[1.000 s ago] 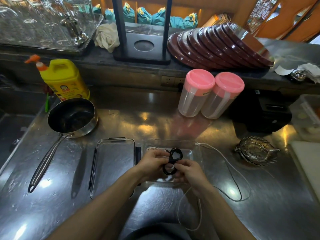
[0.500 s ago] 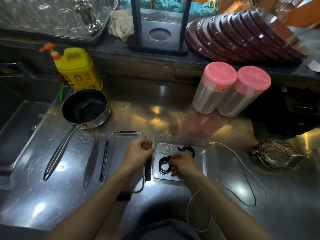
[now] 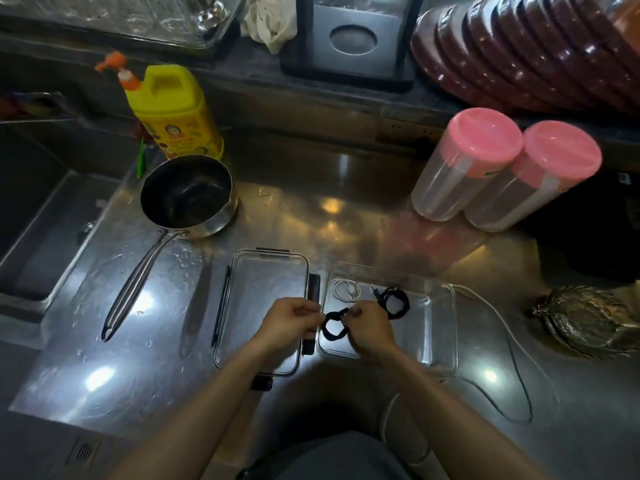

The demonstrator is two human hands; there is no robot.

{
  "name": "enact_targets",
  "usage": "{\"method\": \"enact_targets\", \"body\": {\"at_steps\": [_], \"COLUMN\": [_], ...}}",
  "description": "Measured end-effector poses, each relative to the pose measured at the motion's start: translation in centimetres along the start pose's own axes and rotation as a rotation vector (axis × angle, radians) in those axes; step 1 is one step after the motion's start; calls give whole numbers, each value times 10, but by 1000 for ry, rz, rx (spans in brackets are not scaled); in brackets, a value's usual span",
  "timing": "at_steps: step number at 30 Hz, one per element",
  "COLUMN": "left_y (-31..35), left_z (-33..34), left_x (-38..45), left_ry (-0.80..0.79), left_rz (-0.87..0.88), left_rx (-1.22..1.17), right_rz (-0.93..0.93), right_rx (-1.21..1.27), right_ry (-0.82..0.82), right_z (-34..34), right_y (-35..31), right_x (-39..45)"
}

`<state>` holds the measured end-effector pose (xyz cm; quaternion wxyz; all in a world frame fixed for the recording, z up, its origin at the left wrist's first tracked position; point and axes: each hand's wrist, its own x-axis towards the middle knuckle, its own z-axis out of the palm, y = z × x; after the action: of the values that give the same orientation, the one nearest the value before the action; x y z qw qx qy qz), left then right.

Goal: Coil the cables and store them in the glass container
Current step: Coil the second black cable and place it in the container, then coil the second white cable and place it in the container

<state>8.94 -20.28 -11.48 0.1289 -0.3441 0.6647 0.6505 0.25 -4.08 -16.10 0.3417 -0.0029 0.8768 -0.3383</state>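
Two hands at the left edge of the dish (image 3: 443,341), a black coil (image 3: 333,328) stretched between them. Left hand (image 3: 289,322) curled, fingertips pinching the coil's left end; right hand (image 3: 369,329) curled too, pinching its right side, knuckles over the dish floor. Coil hanging at the dish's left rim, partly over the glass, not yet let go. Already inside: a white coil (image 3: 345,291) at the back left, another black coil (image 3: 394,302) just right of it. Still loose on the counter (image 3: 166,358): a white cable (image 3: 498,323) running from the dish's right rim toward the front, and a thin dark cable (image 3: 519,386) looping beside it. Lid (image 3: 266,306) flat to the left, touching nothing in the dish. Likely risks: springing open on release, since no tie or tuck is visible on the held coil and the loops look loose; landing half on the rim rather than inside, given the hold so close to the left wall; snagging or unwinding the neighbouring coils if dropped on top. Nudging the glass sideways on slick steel also possible with a heavy push. Later, loose cables dragging off the front edge if pulled carelessly.
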Motion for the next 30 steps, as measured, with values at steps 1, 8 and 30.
{"method": "enact_targets", "body": {"at_steps": [1,8,30], "left_y": [1,3,18], "left_z": [1,1,206], "left_x": [0,3,-72], "left_ry": [-3,-19,-598], "left_rz": [1,0,355], "left_rx": [1,52,741], "right_rz": [-11,26,202], "right_rx": [-70,74,-159], "right_ry": [8,-111,456], "right_z": [-1,-17,-138], "right_y": [0,2,213], "right_x": [0,-6,-147]}}
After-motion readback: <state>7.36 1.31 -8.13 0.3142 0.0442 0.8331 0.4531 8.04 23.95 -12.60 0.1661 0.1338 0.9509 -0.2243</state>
